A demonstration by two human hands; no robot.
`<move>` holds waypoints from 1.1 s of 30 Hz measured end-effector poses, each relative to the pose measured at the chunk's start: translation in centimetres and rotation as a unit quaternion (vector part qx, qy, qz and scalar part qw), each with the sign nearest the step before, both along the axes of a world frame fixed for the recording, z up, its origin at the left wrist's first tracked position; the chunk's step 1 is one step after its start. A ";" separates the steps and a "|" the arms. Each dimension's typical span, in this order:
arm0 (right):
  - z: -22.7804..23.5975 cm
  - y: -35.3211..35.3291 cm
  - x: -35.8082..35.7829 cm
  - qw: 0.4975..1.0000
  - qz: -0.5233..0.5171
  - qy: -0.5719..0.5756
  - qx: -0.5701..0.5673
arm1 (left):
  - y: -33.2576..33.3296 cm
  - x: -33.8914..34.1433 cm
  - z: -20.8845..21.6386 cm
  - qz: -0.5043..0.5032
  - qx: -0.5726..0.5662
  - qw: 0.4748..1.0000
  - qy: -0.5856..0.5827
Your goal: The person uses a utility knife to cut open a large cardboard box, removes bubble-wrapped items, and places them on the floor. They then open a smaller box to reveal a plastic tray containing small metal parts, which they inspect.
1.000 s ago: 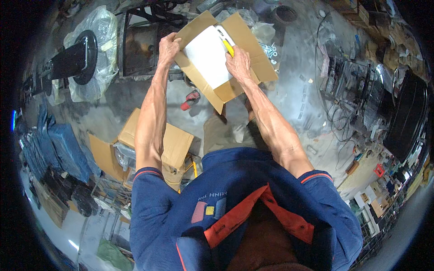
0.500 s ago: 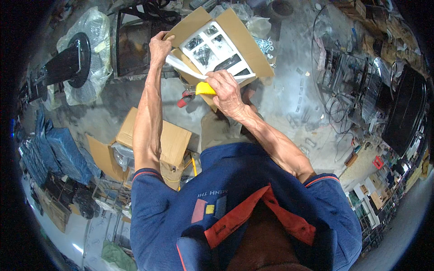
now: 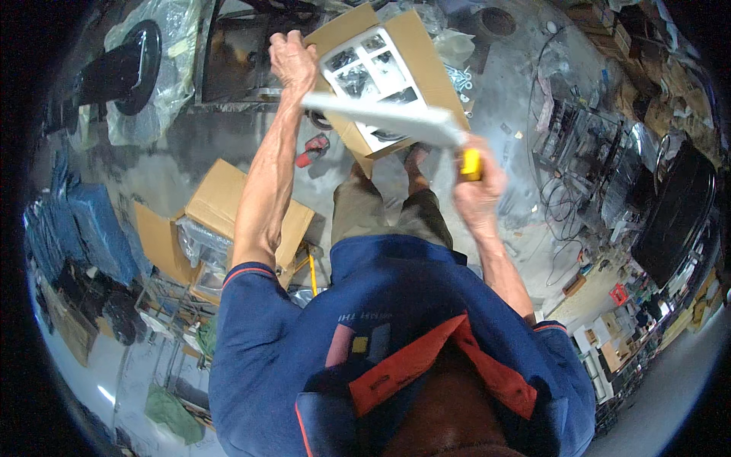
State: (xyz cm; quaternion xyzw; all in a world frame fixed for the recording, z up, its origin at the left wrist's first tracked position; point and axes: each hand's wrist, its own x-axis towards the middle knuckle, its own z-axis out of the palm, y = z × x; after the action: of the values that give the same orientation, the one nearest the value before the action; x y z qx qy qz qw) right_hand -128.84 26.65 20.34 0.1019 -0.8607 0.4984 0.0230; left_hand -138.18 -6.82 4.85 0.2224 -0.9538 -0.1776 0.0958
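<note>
My right hand (image 3: 481,183) is curled into a fist round a yellow handle (image 3: 471,164), and one end of the white sheet (image 3: 381,114) meets the same fist; blur hides how my fingers pinch it, and I can't make out any blade. My left hand (image 3: 293,59) has its fingers bent over the far left edge of the cardboard box (image 3: 430,61), with hardly any gap in the grip. The sheet slants across the near part of the box, its left end by my left wrist; I can't tell whether they touch.

To handle this well, I'd keep the left grip firm so the box stays steady, carry the sheet high enough to miss the tray (image 3: 371,62), and point the tool away from my left forearm.

The sheet is thin, pale and long-edged, probably foam. The tray inside the box is white and moulded, with squarish pockets holding dark, glossy parts (image 3: 354,80). The box is plain brown card, its flaps stiff and spread. Right of it lie shiny metal bolts (image 3: 457,78); left of my feet, a red object (image 3: 312,150) rests on smooth grey floor (image 3: 502,99).
</note>
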 end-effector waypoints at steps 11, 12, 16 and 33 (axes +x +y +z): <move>2.1 8.6 -8.8 0.967 -0.215 0.086 0.105 | 2.4 2.5 0.0 -0.087 0.008 0.994 -0.060; 1.5 9.3 -8.4 0.967 -0.219 0.075 0.108 | 3.0 2.9 0.0 -0.102 -0.022 0.993 -0.061; -1.6 12.7 -5.8 0.956 -0.270 0.026 0.111 | 5.2 4.2 -0.8 -0.115 -0.018 0.991 -0.070; -11.2 21.9 5.2 0.859 -0.448 -0.244 0.041 | 17.4 14.1 0.1 -0.111 0.344 0.914 -0.182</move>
State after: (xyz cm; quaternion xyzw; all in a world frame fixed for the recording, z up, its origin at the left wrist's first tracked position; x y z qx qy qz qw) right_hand -123.68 48.50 9.09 -0.4184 -0.8112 0.4074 0.0289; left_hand -124.09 10.54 4.98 0.1631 -0.8531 -0.4609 -0.1821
